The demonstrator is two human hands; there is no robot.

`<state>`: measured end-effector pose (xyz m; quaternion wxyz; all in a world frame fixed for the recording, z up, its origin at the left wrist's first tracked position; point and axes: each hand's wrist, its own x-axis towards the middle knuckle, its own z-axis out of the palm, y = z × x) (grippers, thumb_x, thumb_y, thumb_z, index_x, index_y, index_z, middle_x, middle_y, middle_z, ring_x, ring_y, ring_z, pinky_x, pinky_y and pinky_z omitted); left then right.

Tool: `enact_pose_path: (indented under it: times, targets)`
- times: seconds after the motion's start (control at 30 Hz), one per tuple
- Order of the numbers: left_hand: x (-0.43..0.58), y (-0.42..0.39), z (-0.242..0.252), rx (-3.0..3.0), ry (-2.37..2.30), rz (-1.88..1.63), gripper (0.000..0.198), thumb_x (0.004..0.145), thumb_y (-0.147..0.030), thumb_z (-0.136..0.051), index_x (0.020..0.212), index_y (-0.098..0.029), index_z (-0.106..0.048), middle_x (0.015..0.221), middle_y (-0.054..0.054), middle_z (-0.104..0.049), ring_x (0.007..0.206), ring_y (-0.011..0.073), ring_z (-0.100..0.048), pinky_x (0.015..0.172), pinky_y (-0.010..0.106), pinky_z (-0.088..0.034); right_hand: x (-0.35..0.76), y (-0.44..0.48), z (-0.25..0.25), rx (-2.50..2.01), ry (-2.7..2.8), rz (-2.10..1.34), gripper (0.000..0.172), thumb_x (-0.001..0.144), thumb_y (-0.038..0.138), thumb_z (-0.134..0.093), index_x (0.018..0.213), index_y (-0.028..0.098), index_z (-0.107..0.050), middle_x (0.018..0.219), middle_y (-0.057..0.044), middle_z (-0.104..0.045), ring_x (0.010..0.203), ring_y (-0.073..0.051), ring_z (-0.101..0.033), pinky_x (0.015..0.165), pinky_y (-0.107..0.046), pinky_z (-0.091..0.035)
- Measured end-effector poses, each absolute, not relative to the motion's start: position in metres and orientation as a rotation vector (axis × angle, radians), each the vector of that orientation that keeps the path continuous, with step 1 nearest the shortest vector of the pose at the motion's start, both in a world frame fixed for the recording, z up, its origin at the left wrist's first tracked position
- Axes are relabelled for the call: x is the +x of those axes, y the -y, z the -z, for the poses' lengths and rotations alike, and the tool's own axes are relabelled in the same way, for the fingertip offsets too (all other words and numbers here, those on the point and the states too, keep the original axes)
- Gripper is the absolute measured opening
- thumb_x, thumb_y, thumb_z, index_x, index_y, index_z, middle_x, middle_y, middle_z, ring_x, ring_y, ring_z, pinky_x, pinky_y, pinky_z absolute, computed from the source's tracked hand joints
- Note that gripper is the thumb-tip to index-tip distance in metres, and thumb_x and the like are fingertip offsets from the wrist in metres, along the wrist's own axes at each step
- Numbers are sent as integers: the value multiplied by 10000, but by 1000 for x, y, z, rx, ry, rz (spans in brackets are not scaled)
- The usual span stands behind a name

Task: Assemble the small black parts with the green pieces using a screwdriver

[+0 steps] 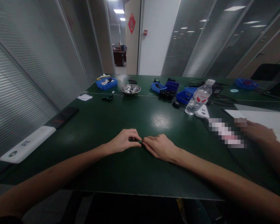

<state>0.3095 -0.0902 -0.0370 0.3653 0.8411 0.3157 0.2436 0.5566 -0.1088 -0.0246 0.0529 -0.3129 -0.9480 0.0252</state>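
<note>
Pinches a small green part (139, 141) in the left hand (124, 141), lengthwise roughly toward the right hand (162, 147); presses right fingertips (145, 140) together at its end, cannot tell if gripping. Beyond the left hand, shows a metal bowl (130, 93) holding pale bits (132, 90); beyond the right, a bottle (199, 98) bearing an unreadable red-and-white label (202, 98).

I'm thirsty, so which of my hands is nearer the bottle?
Right. Your right hand is left of the bottle and closer to you; your left hand is even farther left.
</note>
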Motion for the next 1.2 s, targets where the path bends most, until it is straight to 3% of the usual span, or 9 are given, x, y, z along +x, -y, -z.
enact_pose_path:
  times: [0.27, 0.7, 0.97, 1.2]
  targets:
    - [308, 90, 35, 2213, -753, -608, 264, 939, -378, -720, 1148, -232, -788, 1013, 57, -660, 902, 181, -619, 787, 294, -469, 558, 110, 22, -915, 2886, -91, 302, 1095, 318, -335, 973, 173, -571, 810, -17, -648, 561, -99, -482, 562, -275, -272]
    - [307, 88, 24, 2165, -798, -536, 266, 923, -420, -730, 1013, -173, -777, 1015, 51, -640, 882, 174, -596, 740, 278, -434, 551, 75, -32, -478, 3128, 193, 287, 1061, 333, -405, 1041, 165, -638, 767, -32, -671, 544, -118, -523, 535, -281, -248]
    - [305, 87, 23, 2117, -778, -520, 247, 929, -352, -734, 1121, -199, -762, 1070, 51, -635, 906, 180, -590, 760, 286, -432, 524, 74, -62, -482, 3317, 280, 264, 997, 318, -527, 1143, 156, -677, 695, -29, -674, 540, -146, -561, 538, -287, -267]
    - [302, 87, 25, 2147, -814, -543, 250, 921, -390, -735, 1011, -157, -733, 963, 35, -619, 819, 157, -568, 710, 270, -423, 540, 81, -38, -608, 3159, 98, 278, 1058, 338, -435, 1169, 182, -637, 816, -30, -688, 583, -122, -543, 561, -279, -286]
